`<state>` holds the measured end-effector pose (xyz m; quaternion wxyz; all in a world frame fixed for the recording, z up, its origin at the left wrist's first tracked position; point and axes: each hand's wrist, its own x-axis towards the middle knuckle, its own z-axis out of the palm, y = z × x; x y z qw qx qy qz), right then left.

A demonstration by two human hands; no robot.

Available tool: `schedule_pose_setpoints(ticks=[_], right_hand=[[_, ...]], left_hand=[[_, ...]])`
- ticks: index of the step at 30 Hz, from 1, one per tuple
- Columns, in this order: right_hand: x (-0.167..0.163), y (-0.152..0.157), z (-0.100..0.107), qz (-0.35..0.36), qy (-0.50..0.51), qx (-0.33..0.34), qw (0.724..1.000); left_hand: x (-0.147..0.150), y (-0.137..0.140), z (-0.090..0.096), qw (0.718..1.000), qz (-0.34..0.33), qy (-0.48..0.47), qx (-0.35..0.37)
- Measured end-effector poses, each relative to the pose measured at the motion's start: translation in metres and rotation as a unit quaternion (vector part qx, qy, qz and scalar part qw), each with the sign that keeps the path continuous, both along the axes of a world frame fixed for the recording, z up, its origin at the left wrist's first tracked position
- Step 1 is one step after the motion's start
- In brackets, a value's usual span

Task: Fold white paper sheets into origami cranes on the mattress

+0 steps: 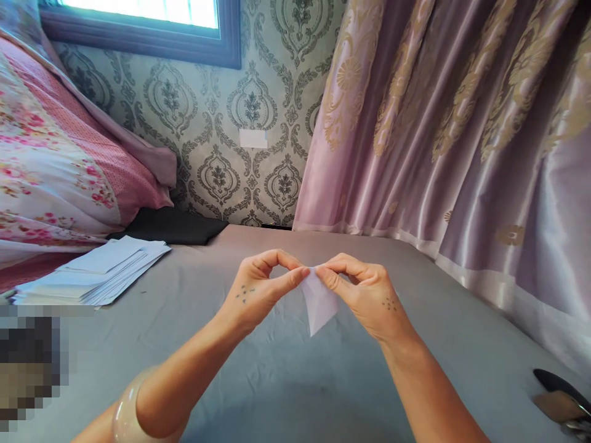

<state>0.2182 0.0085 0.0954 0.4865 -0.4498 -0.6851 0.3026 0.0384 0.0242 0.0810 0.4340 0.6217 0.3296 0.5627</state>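
A small piece of folded white paper (319,303) hangs between my two hands, its lower end tapering to a point. My left hand (265,280) pinches its top edge between thumb and fingers. Close beside it, my right hand (357,286) pinches the same top edge, and the thumbs nearly meet. Both hands are closed on the paper, held above the grey sheet (277,375). The fingertips behind the paper are partly hidden.
A stack of white paper sheets (106,271) lies at the left, with a folded black cloth (175,226) behind it. Floral fabric (55,160) hangs at far left. Pink curtains (406,135) border the right. A dark object (561,400) sits at the lower right edge.
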Motion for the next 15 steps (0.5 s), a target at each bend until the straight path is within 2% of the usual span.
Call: schedule_pose_setpoints(ticks=[3, 8, 15], right_hand=[[0.002, 0.002, 0.001, 0.034, 0.016, -0.018, 0.999], [0.007, 0.007, -0.001, 0.104, 0.04, -0.084, 0.99], [0.006, 0.02, -0.016, 0.065, 0.139, -0.159, 0.975]], left_hand=[[0.0, 0.002, 0.0, 0.999, -0.017, -0.017, -0.048], [-0.003, 0.008, -0.001, 0.989, -0.045, -0.047, -0.136], [-0.005, 0.018, -0.012, 0.98, -0.048, -0.06, -0.184]])
